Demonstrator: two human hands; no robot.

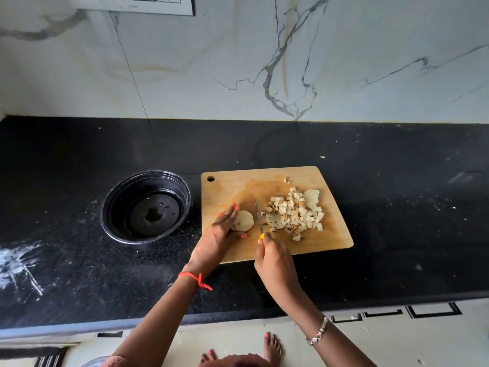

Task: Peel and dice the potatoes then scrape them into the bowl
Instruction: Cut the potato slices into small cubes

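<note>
A wooden cutting board point(328, 242) lies on the black counter. On its left part sits a peeled potato piece point(244, 220), and my left hand point(221, 235) holds it down with fingers over its left side and thumb at its near edge. My right hand point(274, 262) grips a yellow-handled knife point(258, 215) whose blade stands just right of that piece. A heap of diced potato point(292, 217) covers the board's right half, with a larger uncut slice point(311, 197) at its far right. A black bowl point(146, 206) stands left of the board with no potato in it.
The black counter point(397, 221) runs to a marble wall behind, with white smears at its left front. Its front edge lies near my forearms. My bare feet point(272, 348) show on the floor below. A stray potato bit point(286, 180) lies at the board's far side.
</note>
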